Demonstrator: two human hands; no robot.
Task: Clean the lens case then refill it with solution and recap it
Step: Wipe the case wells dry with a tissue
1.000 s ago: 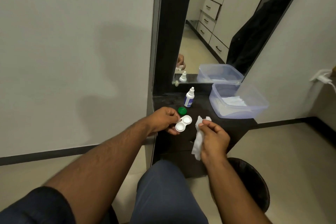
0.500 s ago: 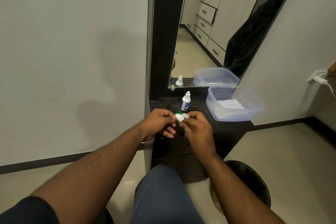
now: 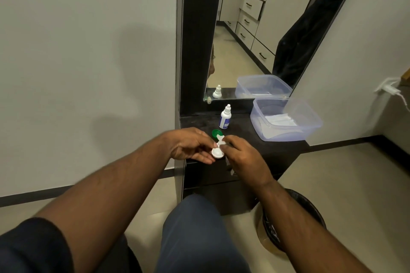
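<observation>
1. Two large items frame the work area: the dark desk against the mirror, and the clear plastic tub at the desk's right rear, holding white tissues.
2. Left hand: closed around the white lens case, held just above the desk's front edge. One open well faces up; the other is covered.
3. Right hand: pinched on a white tissue, pressed into the covered well. A second ago this hand held the tissue apart from the case; the two hands have since come together. Judgement: wiping has begun on the first well, so cleaning is at an early stage.
4. Solution bottle: upright, capped, behind the hands, untouched. Refilling is not yet started.
5. Green cap: lying on the desk just behind the case. A second cap cannot be seen.
</observation>
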